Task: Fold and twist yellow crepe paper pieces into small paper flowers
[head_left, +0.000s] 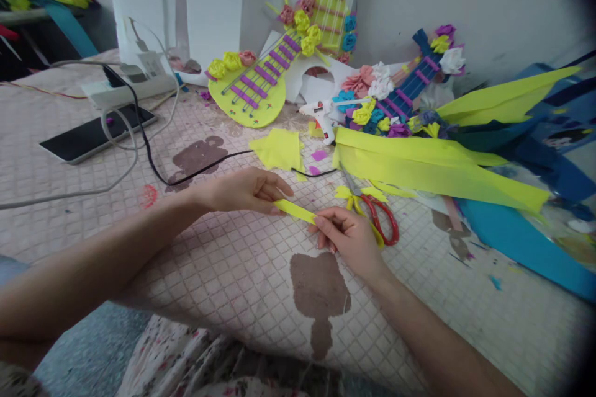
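Note:
A narrow strip of yellow crepe paper point(297, 211) stretches between my two hands, just above the quilted cloth. My left hand point(254, 190) pinches its left end, with the other fingers loosely curled. At the right end, my right hand point(347, 234) grips the strip between thumb and fingers. Close beside my right hand lie scissors point(392, 229) with red and yellow handles, on small yellow paper scraps. Beyond my hands sit a yellow paper piece point(279, 147) and a white hot glue gun point(325, 119).
Yellow crepe sheets point(419, 155) and a blue sheet point(526, 242) spread at right. Flower-trimmed paper guitars, one yellow point(251, 96) and one blue point(405, 96), stand behind. At left are a phone point(97, 133) and a power strip point(125, 90); a black cord point(205, 169) crosses the cloth.

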{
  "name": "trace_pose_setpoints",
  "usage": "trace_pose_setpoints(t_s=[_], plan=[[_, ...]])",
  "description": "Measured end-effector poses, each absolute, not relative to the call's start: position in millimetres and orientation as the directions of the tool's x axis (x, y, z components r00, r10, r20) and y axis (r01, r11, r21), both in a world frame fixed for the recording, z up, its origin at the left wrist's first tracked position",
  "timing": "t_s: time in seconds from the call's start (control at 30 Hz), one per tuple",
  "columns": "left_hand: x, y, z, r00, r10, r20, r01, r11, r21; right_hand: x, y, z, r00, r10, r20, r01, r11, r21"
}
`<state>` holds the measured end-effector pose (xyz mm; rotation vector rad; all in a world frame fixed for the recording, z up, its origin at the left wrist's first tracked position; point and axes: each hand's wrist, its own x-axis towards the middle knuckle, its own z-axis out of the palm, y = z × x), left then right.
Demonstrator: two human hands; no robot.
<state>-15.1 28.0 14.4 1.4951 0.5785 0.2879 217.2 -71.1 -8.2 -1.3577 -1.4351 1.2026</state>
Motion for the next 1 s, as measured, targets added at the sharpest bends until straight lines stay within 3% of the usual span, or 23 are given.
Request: trace_pose_setpoints(t_s=[0.17, 0.3, 0.83, 1.0], plan=[[-8, 16, 17, 0.758, 0.651, 0.051, 0.14, -0.239, 0.961, 218, -70, -11, -0.105, 0.993, -0.061, 0.233, -0.035, -0.972], [-7, 13, 21, 0.738, 0.669, 0.087, 0.257, -0.398, 0.88, 218, -71, -11, -0.105, 0.993, -0.06, 0.222, -0.036, -0.974], [-2, 13, 13, 0.671, 0.739, 0.059, 0.158, -0.22, 0.963, 218, -71, -10, -0.106, 0.993, -0.054, 0.251, -0.025, -0.968], [3, 6, 12, 0.692, 0.72, 0.052, 0.214, -0.273, 0.938, 217, -71, -11, -0.113, 0.993, -0.036, 0.28, -0.003, -0.96]])
